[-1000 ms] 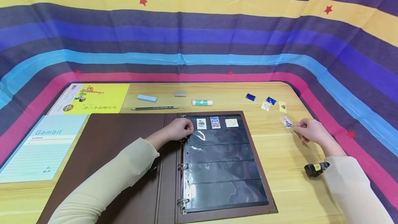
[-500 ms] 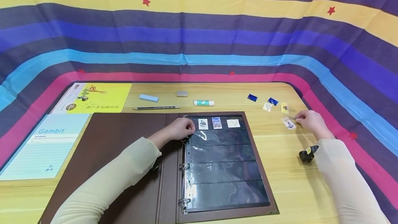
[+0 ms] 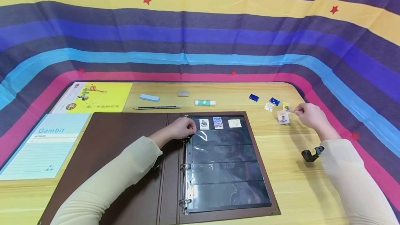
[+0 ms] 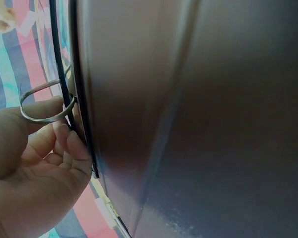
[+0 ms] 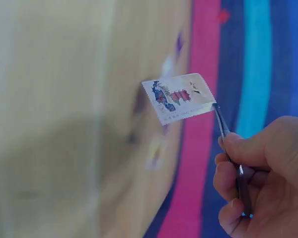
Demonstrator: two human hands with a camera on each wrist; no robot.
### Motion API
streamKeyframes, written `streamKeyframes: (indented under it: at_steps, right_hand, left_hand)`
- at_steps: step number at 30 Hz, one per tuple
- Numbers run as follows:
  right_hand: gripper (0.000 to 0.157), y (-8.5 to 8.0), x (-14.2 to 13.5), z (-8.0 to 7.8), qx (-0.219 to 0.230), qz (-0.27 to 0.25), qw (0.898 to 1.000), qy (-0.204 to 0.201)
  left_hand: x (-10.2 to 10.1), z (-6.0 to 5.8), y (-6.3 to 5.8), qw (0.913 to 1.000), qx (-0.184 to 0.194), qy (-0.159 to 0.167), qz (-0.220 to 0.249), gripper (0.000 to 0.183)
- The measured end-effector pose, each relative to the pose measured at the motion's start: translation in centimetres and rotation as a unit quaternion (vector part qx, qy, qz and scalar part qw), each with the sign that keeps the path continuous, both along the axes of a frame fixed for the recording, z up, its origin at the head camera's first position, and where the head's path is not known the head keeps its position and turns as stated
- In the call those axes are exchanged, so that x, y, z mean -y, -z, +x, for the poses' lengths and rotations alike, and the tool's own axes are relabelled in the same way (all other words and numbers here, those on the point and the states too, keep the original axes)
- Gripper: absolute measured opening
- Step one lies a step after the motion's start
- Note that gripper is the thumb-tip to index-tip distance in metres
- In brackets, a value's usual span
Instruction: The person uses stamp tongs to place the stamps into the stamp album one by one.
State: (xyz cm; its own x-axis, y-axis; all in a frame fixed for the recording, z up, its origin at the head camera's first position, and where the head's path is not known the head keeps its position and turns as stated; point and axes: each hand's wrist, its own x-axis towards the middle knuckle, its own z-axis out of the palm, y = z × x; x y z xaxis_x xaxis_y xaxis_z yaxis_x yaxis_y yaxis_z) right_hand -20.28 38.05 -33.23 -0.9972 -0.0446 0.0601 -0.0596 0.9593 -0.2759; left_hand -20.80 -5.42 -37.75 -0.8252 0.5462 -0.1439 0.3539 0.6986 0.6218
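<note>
My right hand (image 3: 312,115) holds metal tweezers (image 5: 242,186) between thumb and fingers. Their tips grip one corner of a stamp (image 5: 179,98) with a red pagoda and perforated edges, lifted over the table. A brown ring-binder stamp album (image 3: 131,141) lies spread in front of me. Its black pocket page (image 3: 228,173) has three stamps in the top row, among them a blue one (image 3: 218,123). At the page's upper left corner, by the top ring (image 4: 47,119), my left hand (image 3: 181,128) pinches the page edge with curled fingers.
Several loose stamps, one dark blue (image 3: 253,97) and one yellow (image 3: 286,106), lie at the back right. Behind the album are a glue stick (image 3: 205,102), a pencil (image 3: 157,107) and two erasers, one blue (image 3: 149,97). A Gambit notebook (image 3: 43,148) and yellow book (image 3: 103,96) lie left.
The right hand has moved up and slightly left with the tweezers, and the pagoda stamp has risen from the table in their tips. The left hand has stayed at the page corner.
</note>
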Motion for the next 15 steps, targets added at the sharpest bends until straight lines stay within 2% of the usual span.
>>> streamKeyframes:
  at_steps: [3,7,15]
  right_hand:
    - [0.016,-1.1,2.5,-0.3,-0.012,-0.022,0.999,-0.025]
    - [0.017,-1.7,6.5,-0.6,-0.019,-0.054,0.996,-0.068]
    - [0.012,-0.5,14.2,-1.0,-0.008,-0.119,0.984,-0.131]
  left_hand:
    - [0.0,0.0,-0.1,1.0,-0.003,0.004,-0.001,0.01]
    - [0.0,0.0,-0.2,1.0,-0.003,0.006,-0.003,0.009]
    - [0.0,0.1,-0.2,0.9999,-0.002,0.013,-0.001,0.011]
